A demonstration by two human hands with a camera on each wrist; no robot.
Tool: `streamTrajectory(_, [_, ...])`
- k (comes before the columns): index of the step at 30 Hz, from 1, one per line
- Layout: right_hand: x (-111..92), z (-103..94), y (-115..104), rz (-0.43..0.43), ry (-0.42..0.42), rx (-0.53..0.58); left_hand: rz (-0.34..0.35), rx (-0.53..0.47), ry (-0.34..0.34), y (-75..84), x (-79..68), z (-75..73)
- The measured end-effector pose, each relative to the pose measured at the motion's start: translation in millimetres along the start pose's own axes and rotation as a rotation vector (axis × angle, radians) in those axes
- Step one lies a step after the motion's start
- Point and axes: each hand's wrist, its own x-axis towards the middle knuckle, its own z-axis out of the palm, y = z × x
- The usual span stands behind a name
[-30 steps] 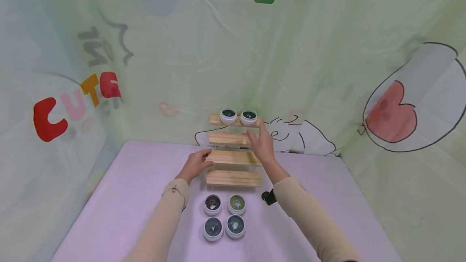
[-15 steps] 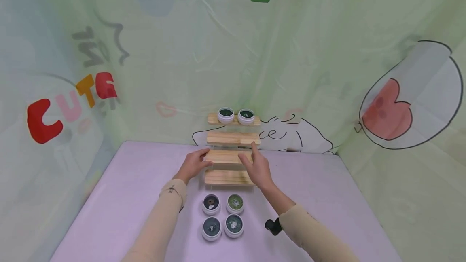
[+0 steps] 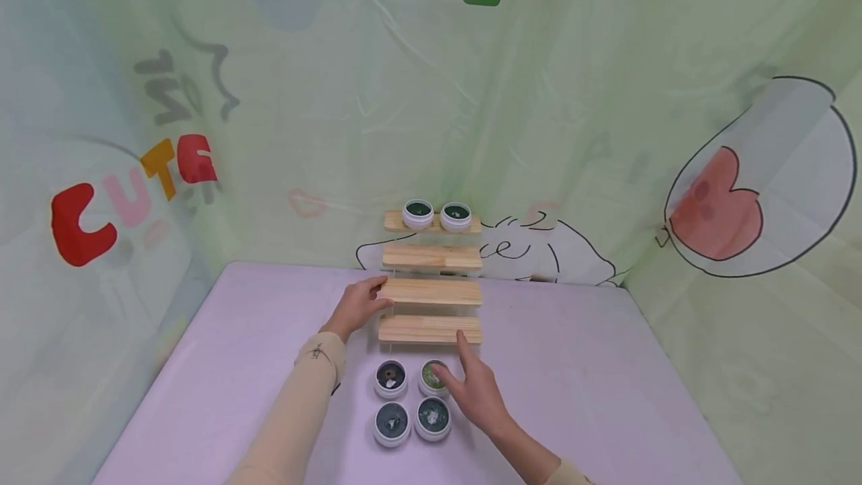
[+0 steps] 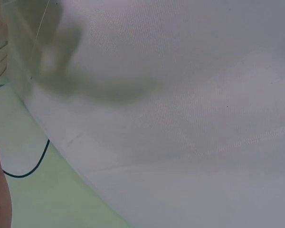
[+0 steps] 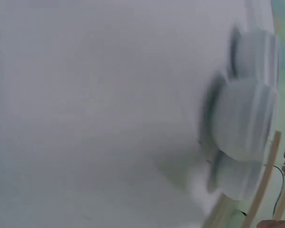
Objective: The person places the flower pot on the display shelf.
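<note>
My left hand [image 3: 355, 309] holds the left end of a four-tier wooden display stand [image 3: 431, 291], fingers by the third board from the top and thumb just below. Fingers spread, my right hand [image 3: 478, 394] hovers over the table, its thumb overlapping a small round white pot with a green top [image 3: 427, 380]. Close by are a pot with a dark, brown-spotted top [image 3: 390, 376] and two with grey-green tops, one left [image 3: 392, 421] and one right [image 3: 433, 415]. Two dark-green-topped pots, left [image 3: 418, 220] and right [image 3: 456, 222], stand on the top board. The right wrist view shows white pots [image 5: 242, 118] side-on.
A pale lilac cloth covers the table [image 3: 572, 365]. Behind and at the sides hangs a light green printed curtain [image 3: 323, 111] with letters and cartoon figures. The stand's lower three boards, including the lowest [image 3: 417, 329], bear no pots.
My right hand has come down from beside the top board, past the lower boards, to the pots on the table. My left hand stays at the stand, and the pots have kept their places.
</note>
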Motion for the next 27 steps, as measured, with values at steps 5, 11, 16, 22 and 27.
streamTrajectory(5, [-32,7.3,15,0.012,-0.067,-0.011,0.032,0.034,0.016,-1.3,-0.5,0.2])
streamTrajectory(11, [-61,15.4,26,-0.06,-0.081,-0.002,0.013,0.036,0.018,-4.6,2.8,2.4])
streamTrajectory(16, [-72,24.5,31,-0.109,-0.077,-0.016,0.007,0.038,0.015,-3.0,2.5,1.9])
streamTrajectory(22, [-76,33.1,32,-0.116,-0.087,-0.023,0.018,0.044,0.015,5.5,-3.1,-2.0])
streamTrajectory(27, [-75,32.6,29,-0.104,-0.085,0.023,0.025,0.052,0.013,5.1,-3.0,-2.1])
